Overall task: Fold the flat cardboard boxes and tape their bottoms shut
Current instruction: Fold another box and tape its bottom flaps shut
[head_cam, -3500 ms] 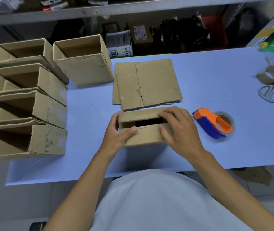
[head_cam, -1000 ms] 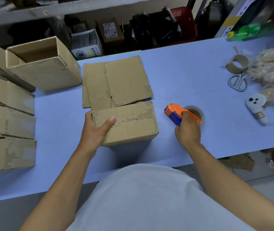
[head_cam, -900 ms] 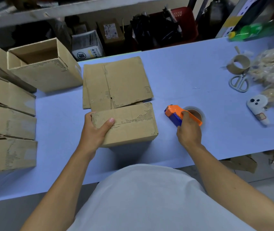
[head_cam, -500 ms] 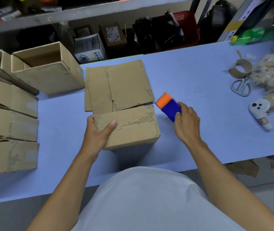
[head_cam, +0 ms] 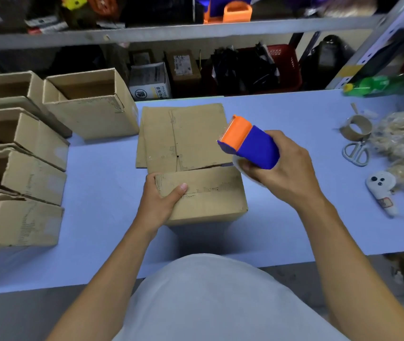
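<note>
Cardboard box [head_cam: 203, 195] sits flaps-up on the blue table [head_cam: 97, 173]; I see my left hand [head_cam: 157, 201] clamping its left end, my right hand [head_cam: 283, 168] gripping the tape dispenser [head_cam: 249, 142] raised above its right corner.

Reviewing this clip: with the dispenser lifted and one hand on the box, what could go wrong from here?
The left hand pins only the left end of the folded box, so its right end may shift or the flaps gape when tape goes on. The left thumb lies across the seam, in the tape path. The tape dispenser in the right hand hangs over the flat cardboard, so tape could snag there.
</note>
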